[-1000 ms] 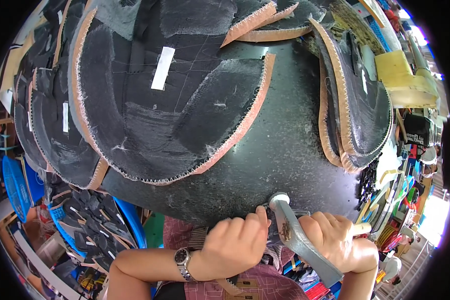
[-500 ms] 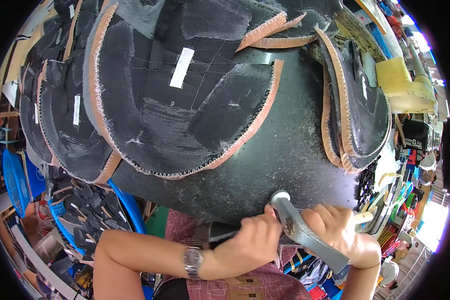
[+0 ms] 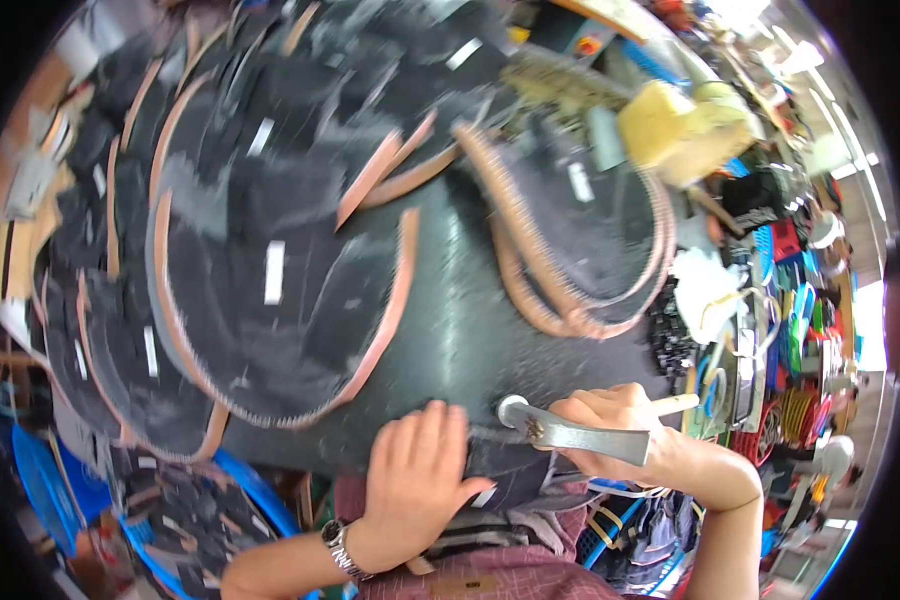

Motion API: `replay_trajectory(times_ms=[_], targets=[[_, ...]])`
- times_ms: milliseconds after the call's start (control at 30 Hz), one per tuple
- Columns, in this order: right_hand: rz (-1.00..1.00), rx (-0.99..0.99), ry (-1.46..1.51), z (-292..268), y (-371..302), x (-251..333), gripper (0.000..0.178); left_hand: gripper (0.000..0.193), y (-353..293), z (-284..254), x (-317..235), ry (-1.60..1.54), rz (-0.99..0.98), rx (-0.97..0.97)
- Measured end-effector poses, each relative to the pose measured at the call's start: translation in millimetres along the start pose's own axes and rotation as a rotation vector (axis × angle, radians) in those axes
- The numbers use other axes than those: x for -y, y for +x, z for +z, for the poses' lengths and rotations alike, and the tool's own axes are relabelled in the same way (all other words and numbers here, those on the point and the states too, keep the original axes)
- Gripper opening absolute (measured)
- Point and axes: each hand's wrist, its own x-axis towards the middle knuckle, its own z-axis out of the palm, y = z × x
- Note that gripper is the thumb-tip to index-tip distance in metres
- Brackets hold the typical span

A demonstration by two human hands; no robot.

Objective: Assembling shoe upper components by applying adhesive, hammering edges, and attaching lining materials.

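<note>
My right hand [image 3: 610,410] is closed round the wooden handle of a hammer [image 3: 595,440]. Its round metal face points left, just above the near edge of a black work surface [image 3: 450,300]. To the left, my left hand [image 3: 415,475] lies flat at that edge, fingers stretched forward and thumb out to the side. A dark piece with a small white label [image 3: 482,496] shows beside the thumb; most of it is hidden or blurred. Ahead of the left hand rests a black curved shoe upper [image 3: 275,350] with a tan, zigzag-stitched rim.
More black uppers [image 3: 150,400] overlap in piles on the left and far side. Another stack [image 3: 580,240] sits to the right, near a yellow foam block [image 3: 680,130]. Below the left edge, a blue basket [image 3: 260,495] holds dark pieces. White paper [image 3: 705,290] lies at right.
My left hand has moved left, away from the hammer head, and flattened out. The hammer has shifted slightly left in my right hand. The head view has turned, so the uppers appear lower and further left.
</note>
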Motion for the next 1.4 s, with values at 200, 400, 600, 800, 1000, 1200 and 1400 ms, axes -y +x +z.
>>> replay_trajectory(times_ms=[200,400,600,800,1000,1200,1400], targets=[[0.418,-0.389,-0.653,-56,-92,-72,0.022,0.053,-20,1,-37,-0.611,0.091,0.239],[0.462,-0.657,-0.879,-125,-93,-215,0.018,0.043,185,-54,-43,-0.99,-0.07,-0.041],[0.816,-0.694,-0.868,-116,-12,-315,0.025,0.028,303,19,49,0.428,-0.022,-0.446],[0.693,-0.685,-0.813,-111,-10,-361,0.026,0.026,280,9,2,-0.154,0.089,-0.34],[0.583,-1.041,-0.66,-116,-34,-290,0.036,0.076,277,-85,-43,-1.233,-0.094,0.146],[0.656,-0.553,0.916,-68,-1,-147,0.056,0.095,277,-21,55,-0.436,-0.252,0.333],[0.821,-0.861,0.765,-13,23,-161,0.076,0.108,300,8,66,-0.594,-0.227,0.548]])
